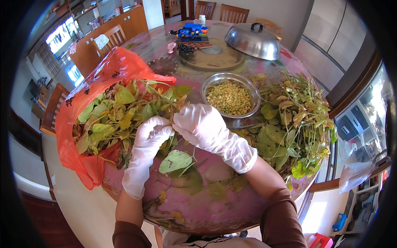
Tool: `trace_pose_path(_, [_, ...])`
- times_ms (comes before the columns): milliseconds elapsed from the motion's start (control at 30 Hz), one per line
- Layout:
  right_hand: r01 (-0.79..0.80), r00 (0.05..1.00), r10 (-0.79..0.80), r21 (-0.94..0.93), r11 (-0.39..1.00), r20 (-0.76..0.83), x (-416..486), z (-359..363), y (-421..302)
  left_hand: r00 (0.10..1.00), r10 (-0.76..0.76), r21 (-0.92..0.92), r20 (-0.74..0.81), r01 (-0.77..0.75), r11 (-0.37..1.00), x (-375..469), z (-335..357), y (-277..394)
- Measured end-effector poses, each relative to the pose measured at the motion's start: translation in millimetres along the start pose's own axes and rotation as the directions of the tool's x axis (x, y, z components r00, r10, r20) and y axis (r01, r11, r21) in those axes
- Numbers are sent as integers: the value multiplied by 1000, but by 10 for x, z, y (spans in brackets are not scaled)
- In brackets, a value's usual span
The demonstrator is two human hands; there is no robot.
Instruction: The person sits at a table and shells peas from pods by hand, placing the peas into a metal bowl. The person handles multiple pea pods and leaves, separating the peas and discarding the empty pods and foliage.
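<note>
Both hands wear thin white gloves and meet above the near middle of the table. My left hand (150,136) pinches with thumb and fingers at a leafy bean plant (177,107). Right beside it, my right hand (201,124) is curled around part of the same plant; the exact grip point is hidden by the fingers. A metal bowl (256,105) of shelled yellow-green beans (229,98) stands just beyond my right hand. To the left, an open red plastic bag (69,133) lies on its side, with leafy bean plants (114,114) inside and spilling out.
A large heap of bean plants (288,130) covers the table's right side. Loose leaves (176,161) lie near me on the round table (217,214). Farther back are a turntable (214,62), a metal dome lid (252,43), a blue toy (189,30) and a white bottle (202,20).
</note>
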State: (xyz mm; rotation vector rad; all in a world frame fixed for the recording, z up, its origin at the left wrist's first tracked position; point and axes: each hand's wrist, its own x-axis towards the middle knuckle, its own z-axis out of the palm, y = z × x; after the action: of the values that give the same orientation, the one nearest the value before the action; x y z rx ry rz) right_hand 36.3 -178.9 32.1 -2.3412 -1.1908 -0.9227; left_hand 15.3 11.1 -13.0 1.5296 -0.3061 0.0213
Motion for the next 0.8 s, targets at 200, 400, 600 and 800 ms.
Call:
trace_pose_path(200, [-4, 993, 15, 97, 995, -118, -24, 50, 32, 997, -65, 118, -51, 71, 990, 1, 37, 40])
trace_pose_path(400, [-45, 998, 41, 86, 995, 54, 26, -52, -9, 993, 12, 59, -115, -5, 998, 6, 41, -11])
trace_pose_path(600, [-68, 998, 68, 191, 979, 6, 92, -205, -140, 983, 172, -119, -60, -178, 977, 10, 20, -97])
trace_pose_path(800, [-164, 986, 152, 250, 954, 66, 37, -142, -201, 977, 196, -55, -79, -201, 978, -21, 83, -117])
